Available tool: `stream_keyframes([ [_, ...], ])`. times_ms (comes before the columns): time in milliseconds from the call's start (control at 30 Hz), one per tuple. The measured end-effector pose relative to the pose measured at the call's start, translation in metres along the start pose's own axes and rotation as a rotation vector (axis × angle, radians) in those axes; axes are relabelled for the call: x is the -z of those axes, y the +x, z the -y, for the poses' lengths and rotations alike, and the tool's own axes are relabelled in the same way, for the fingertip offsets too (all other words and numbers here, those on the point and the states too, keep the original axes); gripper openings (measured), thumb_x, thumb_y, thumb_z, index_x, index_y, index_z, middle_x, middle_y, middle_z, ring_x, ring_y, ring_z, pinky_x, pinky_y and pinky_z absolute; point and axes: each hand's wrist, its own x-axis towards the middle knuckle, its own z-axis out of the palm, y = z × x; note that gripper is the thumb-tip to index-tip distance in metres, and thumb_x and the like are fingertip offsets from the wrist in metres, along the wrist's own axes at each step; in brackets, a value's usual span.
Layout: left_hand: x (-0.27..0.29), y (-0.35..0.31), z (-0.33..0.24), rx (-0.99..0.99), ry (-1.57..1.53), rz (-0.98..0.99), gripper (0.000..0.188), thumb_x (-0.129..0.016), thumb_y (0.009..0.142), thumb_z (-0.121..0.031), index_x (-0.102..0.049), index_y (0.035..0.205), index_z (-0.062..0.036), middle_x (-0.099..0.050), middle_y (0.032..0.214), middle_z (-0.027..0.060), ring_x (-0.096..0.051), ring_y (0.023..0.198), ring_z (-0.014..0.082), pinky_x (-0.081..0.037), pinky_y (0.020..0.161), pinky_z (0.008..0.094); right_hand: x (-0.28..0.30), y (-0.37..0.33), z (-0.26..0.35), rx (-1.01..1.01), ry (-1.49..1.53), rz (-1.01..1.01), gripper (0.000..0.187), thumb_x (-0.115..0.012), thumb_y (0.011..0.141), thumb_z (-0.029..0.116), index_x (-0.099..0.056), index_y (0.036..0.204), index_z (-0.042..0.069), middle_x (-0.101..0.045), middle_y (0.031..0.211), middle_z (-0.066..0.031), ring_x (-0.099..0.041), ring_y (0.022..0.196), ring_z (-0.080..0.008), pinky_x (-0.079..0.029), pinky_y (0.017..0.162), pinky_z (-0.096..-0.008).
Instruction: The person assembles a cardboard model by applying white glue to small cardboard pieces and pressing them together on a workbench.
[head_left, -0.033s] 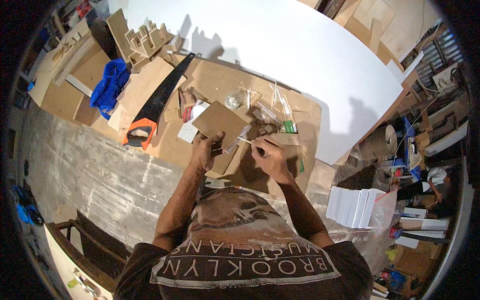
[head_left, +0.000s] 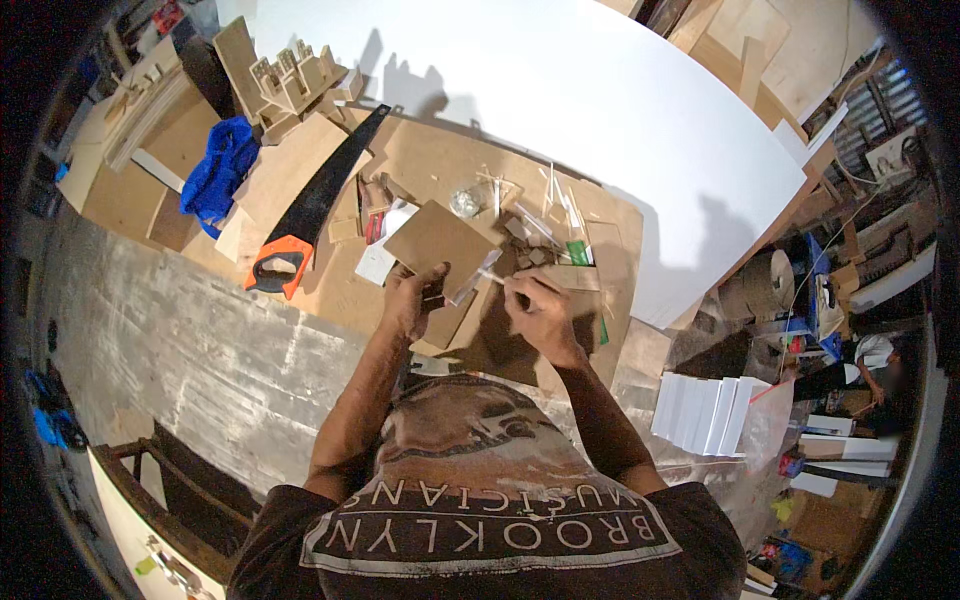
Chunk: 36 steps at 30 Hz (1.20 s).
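Observation:
My left hand [head_left: 410, 302] grips a small square brown wooden piece [head_left: 440, 240] by its near edge, thumb on top. A pale strip [head_left: 466, 289] runs along the right side of that piece. Closed in a pinch, my right hand [head_left: 541, 310] holds a thin pale stick [head_left: 492, 276], its tip against or very near this side. Whether they touch is too small to tell. Under my hands lies a brown board [head_left: 400, 135] with wood scraps [head_left: 532, 257], a clear round container [head_left: 466, 203] and a white sheet [head_left: 376, 264].
An orange-handled handsaw [head_left: 325, 195] lies to the left, near a blue cloth [head_left: 222, 170] and a slotted wooden holder [head_left: 292, 82]. A large white panel [head_left: 560, 90] spans the far side. White boards [head_left: 700, 412] stack at the right. Another person [head_left: 872, 365] is at far right.
The stick's tip in my right hand has shifted very slightly along the wooden piece's edge. My left hand and the piece look still.

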Motion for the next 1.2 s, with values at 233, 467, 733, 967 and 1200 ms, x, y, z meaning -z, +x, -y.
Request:
stream_keyframes([
  [233,-0.004,0.004,0.001,0.024,-0.045,-0.043,0.013,-0.072,0.086,-0.008,-0.061,0.093,-0.0086,-0.058,0.073,-0.0015,-0.051,0.056,0.009,-0.043,0.049,0.0274,-0.011,-0.02,0.011,0.12,-0.021,0.157,0.014,-0.072,0.079,-0.002,-0.071,0.093,0.002,-0.068,0.097,-0.0132,-0.066,0.091,-0.0313,-0.054,0.074,-0.0378],
  [467,0.009,0.011,0.003,0.014,-0.019,-0.08,0.014,-0.07,0.088,-0.014,-0.064,0.1,-0.0082,-0.066,0.086,0.0027,-0.06,0.069,0.0149,-0.053,0.061,0.0322,-0.028,-0.025,0.009,0.281,0.094,0.222,0.016,-0.068,0.081,-0.003,-0.069,0.097,0.0,-0.068,0.096,-0.0145,-0.066,0.083,-0.0311,-0.054,0.066,-0.0369],
  [733,0.063,0.019,0.003,-0.126,0.095,-0.075,0.031,-0.067,0.09,-0.009,-0.06,0.119,-0.0012,-0.069,0.109,0.0089,-0.069,0.094,0.0226,-0.057,0.083,0.0386,-0.065,0.082,-0.123,-0.218,-0.274,-0.067,0.018,-0.062,0.089,0.008,-0.071,0.103,0.0,-0.071,0.098,-0.0175,-0.068,0.089,-0.0316,-0.052,0.081,-0.0406],
  [967,0.078,0.063,-0.006,-0.247,0.579,0.064,0.033,-0.054,0.085,0.01,-0.063,0.116,0.0048,-0.069,0.107,0.0122,-0.066,0.1,0.021,-0.054,0.09,0.0355,-0.093,0.137,-0.143,0.082,-0.632,0.133,0.035,-0.063,0.082,0.005,-0.067,0.117,0.004,-0.065,0.121,-0.0155,-0.063,0.105,-0.0389,-0.051,0.095,-0.044],
  [1200,0.062,0.131,0.019,-0.303,0.628,0.464,0.03,-0.052,0.087,0.008,-0.069,0.112,0.0033,-0.074,0.103,0.0144,-0.071,0.093,0.0208,-0.055,0.086,0.0358,-0.049,0.073,-0.089,-0.438,0.108,0.573,0.036,-0.073,0.084,0.018,-0.068,0.115,0.0,-0.07,0.114,-0.0203,-0.068,0.103,-0.0303,-0.052,0.09,-0.0375],
])
